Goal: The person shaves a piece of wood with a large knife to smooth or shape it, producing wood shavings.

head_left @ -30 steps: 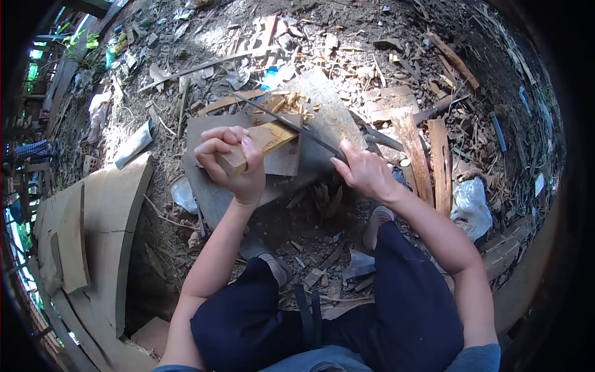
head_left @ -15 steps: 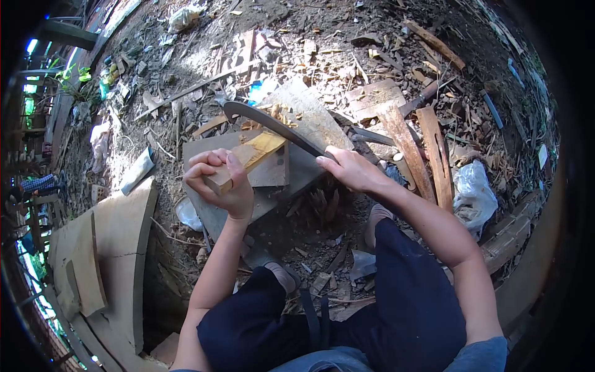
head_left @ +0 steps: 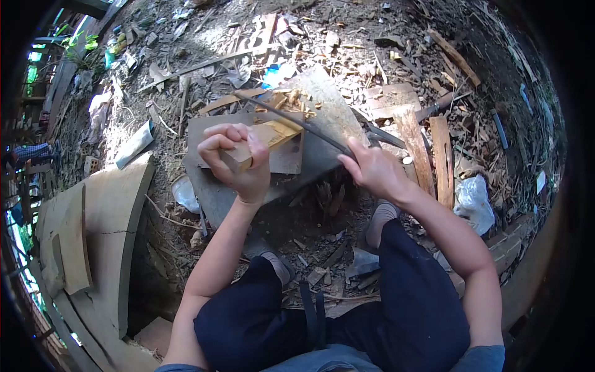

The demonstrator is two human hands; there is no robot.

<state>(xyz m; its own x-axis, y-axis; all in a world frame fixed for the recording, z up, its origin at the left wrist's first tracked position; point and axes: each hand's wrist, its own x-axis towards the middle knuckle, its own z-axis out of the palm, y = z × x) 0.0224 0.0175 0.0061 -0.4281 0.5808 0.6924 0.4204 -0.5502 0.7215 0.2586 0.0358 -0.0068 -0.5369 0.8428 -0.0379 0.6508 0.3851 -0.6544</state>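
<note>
My left hand (head_left: 237, 155) is wrapped round the near end of a short wooden block (head_left: 285, 131), whose far end shows fresh yellow cut faces. Under that far end lies a flat square board (head_left: 204, 127), resting on a larger grey slab (head_left: 328, 102). My right hand (head_left: 379, 168) grips a machete (head_left: 294, 119), its handle hidden in my fist. The long dark blade points up and left, edge-on to me, and overlaps the block's cut end in this view. Yellow wood chips (head_left: 304, 102) lie just beyond the blade.
A second knife with a wooden handle (head_left: 443, 102) lies on the right, near split wood pieces (head_left: 441, 158). Large curved planks (head_left: 108, 229) lean at the left. A clear plastic bag (head_left: 474, 204) sits at the right. Wood scraps litter the ground around my feet.
The machete blade has turned from showing its broad side to edge-on, and its tip sits lower against the board. The view has shifted slightly; my left hand still holds the block.
</note>
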